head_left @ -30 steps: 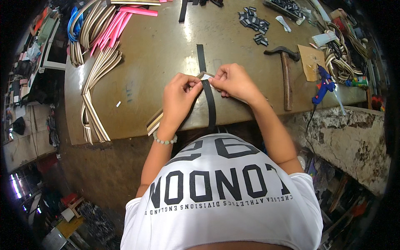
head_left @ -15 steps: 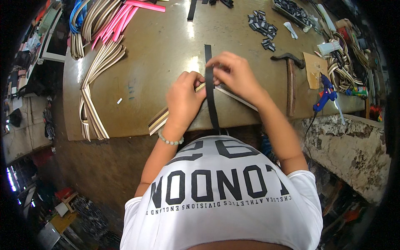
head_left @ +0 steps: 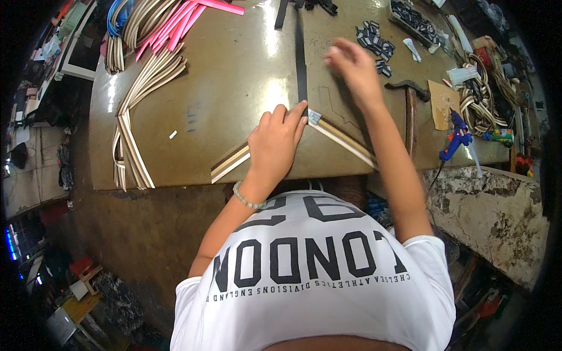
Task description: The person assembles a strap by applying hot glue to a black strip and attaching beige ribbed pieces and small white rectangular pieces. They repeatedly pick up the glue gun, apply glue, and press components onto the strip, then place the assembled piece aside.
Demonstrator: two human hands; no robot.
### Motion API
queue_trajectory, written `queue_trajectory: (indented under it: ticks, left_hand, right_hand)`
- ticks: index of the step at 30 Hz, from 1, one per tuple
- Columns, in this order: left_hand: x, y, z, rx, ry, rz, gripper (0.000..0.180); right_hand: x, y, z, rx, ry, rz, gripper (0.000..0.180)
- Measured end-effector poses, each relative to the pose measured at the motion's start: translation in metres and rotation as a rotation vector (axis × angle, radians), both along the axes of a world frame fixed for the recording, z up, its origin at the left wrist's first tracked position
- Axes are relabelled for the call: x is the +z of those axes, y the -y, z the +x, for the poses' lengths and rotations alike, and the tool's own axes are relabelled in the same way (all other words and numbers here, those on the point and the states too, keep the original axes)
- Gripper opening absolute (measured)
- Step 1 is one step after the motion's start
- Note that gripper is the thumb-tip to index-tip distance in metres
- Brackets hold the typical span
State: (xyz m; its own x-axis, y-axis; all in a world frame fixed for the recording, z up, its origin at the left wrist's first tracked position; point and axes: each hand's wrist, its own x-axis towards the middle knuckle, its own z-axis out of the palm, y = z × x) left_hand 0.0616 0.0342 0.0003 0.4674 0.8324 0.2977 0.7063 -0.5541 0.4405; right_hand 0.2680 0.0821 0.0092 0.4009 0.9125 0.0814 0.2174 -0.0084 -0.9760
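Observation:
A striped strip (head_left: 345,141) in brown, cream and white is bent into a peak on the table, one arm running down on each side. At its peak my left hand (head_left: 275,140) presses down with closed fingers, covering part of the fold. From under those fingertips a long black strip (head_left: 301,64) runs straight to the far side of the table. A small pale grey patch (head_left: 314,117) shows on the striped strip just right of the fingers. My right hand (head_left: 356,70) is raised right of the black strip, fingers apart and slightly blurred, with nothing visible in it.
A hammer (head_left: 411,117), a cardboard piece (head_left: 444,104) and a blue glue gun (head_left: 456,137) lie at the right. Small black pieces (head_left: 374,41) are heaped at the far right. Striped strips (head_left: 132,117) and pink strips (head_left: 175,26) lie on the left.
The black strip has swung from pointing toward me to lying away from me. My right hand has let go and moved up and right. My left hand has shifted right onto the fold.

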Motion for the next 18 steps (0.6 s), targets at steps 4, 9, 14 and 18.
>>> queue_trajectory:
  ticks: [4, 9, 14, 18]
  left_hand:
    - [0.001, 0.003, -0.009, -0.021, -0.042, 0.018, 0.029]
    - [0.0, -0.001, -0.016, -0.091, 0.009, 0.006, 0.029]
    - [-0.002, -0.007, -0.024, -0.071, 0.205, -0.142, 0.037]
    - [-0.005, -0.009, -0.029, -0.006, 0.46, -0.234, 0.042]
  right_hand:
    - [-0.006, 0.093, 0.06, -0.363, 0.922, -0.074, 0.052]
    - [-0.005, 0.163, 0.085, -0.48, 1.027, -0.54, 0.042]
    - [0.044, 0.157, -0.01, -0.227, 0.413, -0.284, 0.036]
    - [0.049, 0.145, -0.055, 0.14, 0.656, -0.27, 0.033]
